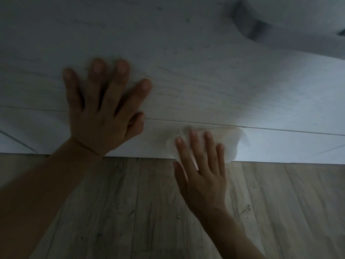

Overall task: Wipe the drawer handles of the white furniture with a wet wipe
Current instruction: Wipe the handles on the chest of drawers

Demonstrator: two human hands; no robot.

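two hands: left hand and right hand. one wet wipe. one white furniture front. one dark handle, blurred. one wood floor.

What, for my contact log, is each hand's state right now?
Left hand: open, fingers spread flat on the white furniture.
Right hand: open, straight fingers pressing the wet wipe against it.

The furniture fills the 12 o'clock half and the floor the 6 o'clock half. A drawer handle sits at 1 o'clock. The left grip lies flat on the furniture at 10 o'clock. At its 4 o'clock, the right grip presses the wet wipe onto the furniture's bottom strip.
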